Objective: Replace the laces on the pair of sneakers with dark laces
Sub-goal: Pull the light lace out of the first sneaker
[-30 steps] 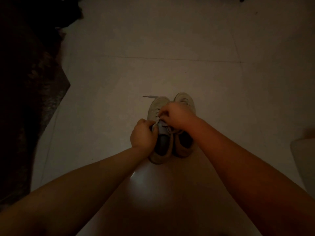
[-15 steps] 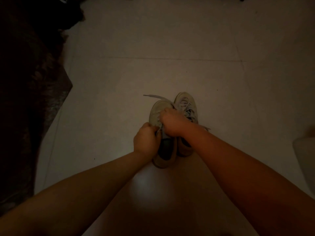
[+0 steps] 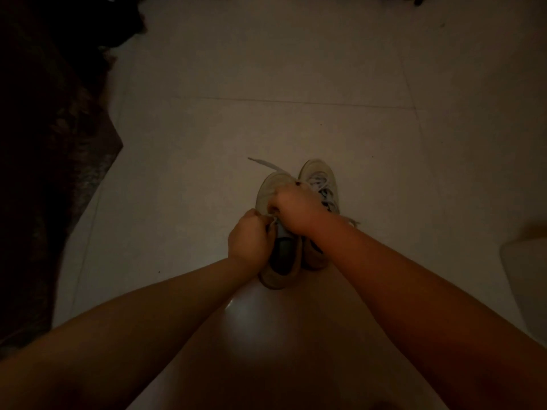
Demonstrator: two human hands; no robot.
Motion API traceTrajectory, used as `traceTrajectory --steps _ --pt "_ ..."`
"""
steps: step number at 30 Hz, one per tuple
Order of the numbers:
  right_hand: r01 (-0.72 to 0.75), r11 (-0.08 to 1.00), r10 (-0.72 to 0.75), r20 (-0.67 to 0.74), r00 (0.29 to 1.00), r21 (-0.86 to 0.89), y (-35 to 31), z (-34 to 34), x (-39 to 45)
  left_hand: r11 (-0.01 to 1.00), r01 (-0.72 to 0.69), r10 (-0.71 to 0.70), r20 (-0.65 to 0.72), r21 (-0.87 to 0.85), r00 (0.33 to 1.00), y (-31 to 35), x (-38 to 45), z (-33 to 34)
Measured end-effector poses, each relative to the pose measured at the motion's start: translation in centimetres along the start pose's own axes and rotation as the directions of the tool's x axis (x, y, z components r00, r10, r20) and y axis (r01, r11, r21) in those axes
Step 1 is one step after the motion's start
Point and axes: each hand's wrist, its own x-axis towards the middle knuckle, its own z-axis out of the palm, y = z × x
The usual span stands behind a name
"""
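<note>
Two pale sneakers stand side by side on the light floor in dim light. The left sneaker (image 3: 268, 192) has its tongue and opening showing below my hands. My left hand (image 3: 248, 241) sits at its left side with fingers curled, pinching the pale lace (image 3: 266, 164) at the eyelets. My right hand (image 3: 294, 207) is curled over the middle of the same shoe, gripping the lace. A loose lace end trails off past the toe to the left. The right sneaker (image 3: 321, 182) still carries its pale lacing, partly hidden by my right wrist.
A dark patterned rug (image 3: 53, 149) covers the floor along the left side. A pale object (image 3: 527, 276) stands at the right edge. Dark items lie at the top left corner. Tile floor (image 3: 296, 69) stretches beyond the shoes.
Both hands have shifted slightly on the left sneaker, the right hand sliding off the right shoe, whose lacing now shows. The loose lace end past the toe lies a little longer.
</note>
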Motion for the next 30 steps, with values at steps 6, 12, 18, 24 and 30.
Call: traceTrajectory --steps 6,12,18,24,30 --pt "-0.011 0.988 0.059 -0.307 0.95 0.156 0.4 0.8 -0.8 1.0 0.002 -0.002 -0.001 -0.023 1.0 -0.1 -0.2 -0.2" --pt "-0.129 0.681 0.226 -0.039 0.973 0.721 2.3 -1.3 -2.2 1.0 0.01 -0.01 0.004 -0.029 1.0 -0.1 -0.3 -0.6" --pt "-0.065 0.871 0.097 -0.04 0.995 0.488 1.0 -0.8 -1.9 1.0 -0.015 0.015 0.007 0.014 1.0 0.0 -0.1 -0.3" --pt "-0.068 0.971 0.12 -0.22 0.968 0.23 0.6 1.2 -1.4 1.0 -0.004 0.004 -0.005 -0.013 1.0 0.1 -0.2 -0.3" --pt "-0.067 0.393 0.325 -0.071 0.943 0.917 1.4 -1.4 -2.4 1.0 -0.005 0.005 0.012 -0.002 1.0 0.1 -0.2 -0.6"
